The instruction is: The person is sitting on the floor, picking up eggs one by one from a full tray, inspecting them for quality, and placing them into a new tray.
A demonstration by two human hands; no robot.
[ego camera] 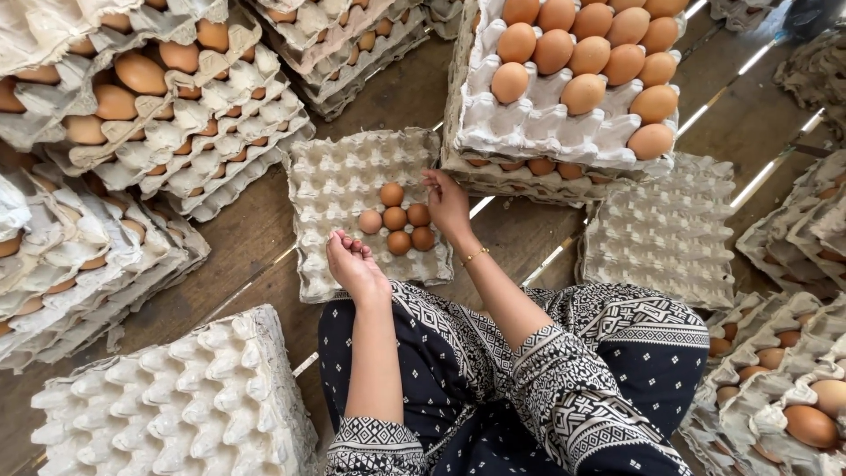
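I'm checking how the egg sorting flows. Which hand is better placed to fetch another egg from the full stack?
Probably the right hand: it sits at the tray's far edge beside the five eggs, right under the full stack. The left hand is curled at the near edge, farther away.

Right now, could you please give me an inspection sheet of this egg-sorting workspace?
Surface: wooden plank floor, gaps between boards.
Job's things: grey pulp egg tray holding six brown eggs in a cluster.
Clutter: stacked full egg trays ahead, more stacks at left, empty tray at right, upturned tray pile near left.
Grips: left hand curled, palm up, over the tray's near edge; right hand beside the eggs; contact unclear.
Cables: nothing seen.
Surroundings: patterned trousers, bracelet.
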